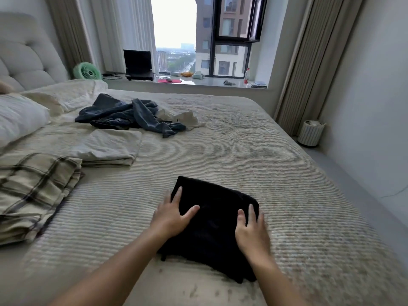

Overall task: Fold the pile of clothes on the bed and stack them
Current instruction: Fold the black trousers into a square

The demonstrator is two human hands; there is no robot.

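A folded black garment (212, 226) lies flat on the bed (276, 173) in front of me. My left hand (173, 214) presses on its left edge with straight fingers. My right hand (250, 231) lies flat on its right edge. Farther back, a crumpled heap of blue denim clothes (130, 115) sits beside a rumpled white garment (187, 120). A folded cream piece (110, 147) lies to the left of the middle, and a folded plaid piece (35, 191) lies at the left edge.
Pillows (19, 118) and a padded headboard (26, 60) are at the far left. A window ledge behind the bed holds a green fan (87, 71), a laptop (138, 65) and small items. A striped bin (310, 133) stands on the floor at the right.
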